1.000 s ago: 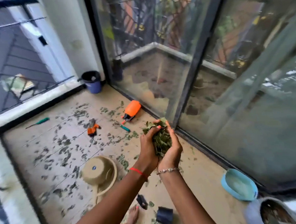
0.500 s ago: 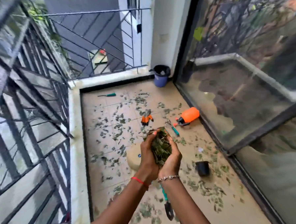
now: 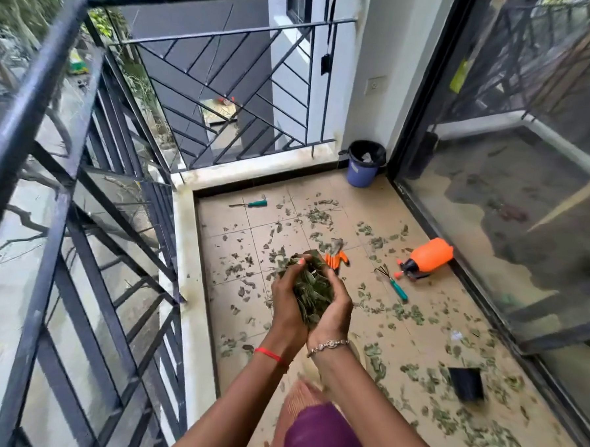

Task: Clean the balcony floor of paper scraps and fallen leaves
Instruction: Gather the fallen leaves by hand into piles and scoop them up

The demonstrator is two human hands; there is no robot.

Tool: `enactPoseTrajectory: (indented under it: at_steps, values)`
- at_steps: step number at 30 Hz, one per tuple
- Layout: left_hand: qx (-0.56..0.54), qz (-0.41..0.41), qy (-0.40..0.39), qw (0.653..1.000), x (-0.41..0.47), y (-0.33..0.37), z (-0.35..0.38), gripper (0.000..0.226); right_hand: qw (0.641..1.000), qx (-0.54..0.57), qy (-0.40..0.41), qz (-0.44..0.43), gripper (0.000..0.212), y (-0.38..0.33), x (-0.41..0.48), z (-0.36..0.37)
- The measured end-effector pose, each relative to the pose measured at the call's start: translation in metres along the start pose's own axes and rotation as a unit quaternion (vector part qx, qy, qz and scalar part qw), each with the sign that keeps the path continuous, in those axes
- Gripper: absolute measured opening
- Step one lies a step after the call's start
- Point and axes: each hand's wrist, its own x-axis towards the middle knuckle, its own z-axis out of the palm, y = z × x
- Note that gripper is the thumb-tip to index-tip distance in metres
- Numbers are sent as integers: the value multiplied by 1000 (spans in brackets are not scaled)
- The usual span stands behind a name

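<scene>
Leaves (image 3: 311, 292) are sitting as a loose bundle between both hands, above the middle of the floor (image 3: 381, 201). The left hand (image 3: 287, 302) and the right hand (image 3: 337, 311) are cupping them, with the fingers curling around the pile from both sides. I judge that dry pieces may be slipping out under the wrists, or wind through the railing (image 3: 92, 234) may be lifting them off, because nothing is covering the top. The blue bin (image 3: 364, 166) is standing at the far right corner of the floor, well apart from the hands. Scattered leaves (image 3: 467, 416) are lying over the tan tiles, around the orange sprayer (image 3: 428, 255), the gloves (image 3: 336, 259) and a small rake (image 3: 392, 283). A glass door (image 3: 525, 211) is closing the right edge.
</scene>
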Motion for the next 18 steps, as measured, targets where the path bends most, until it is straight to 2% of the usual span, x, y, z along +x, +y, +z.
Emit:
enactPoseTrajectory:
  at_steps: [2,4,12,15,18]
  values:
    - [-38,-7,-8,999,18,18,4,24,1000,-3,-6,-4,23,4,19,22]
    - [-117,-20,-21,993,43,33,13,17,1000,-2,-12,-1,24,7,44,41]
    - [-153,-31,-25,987,185,83,54,13,1000,0,-11,-7,29,-5,181,119]
    - [-95,-29,-10,995,258,103,90,15,999,4,-17,-26,32,-27,253,157]
    - [-134,-76,-23,988,322,123,131,27,999,-12,9,-42,29,-56,317,196]
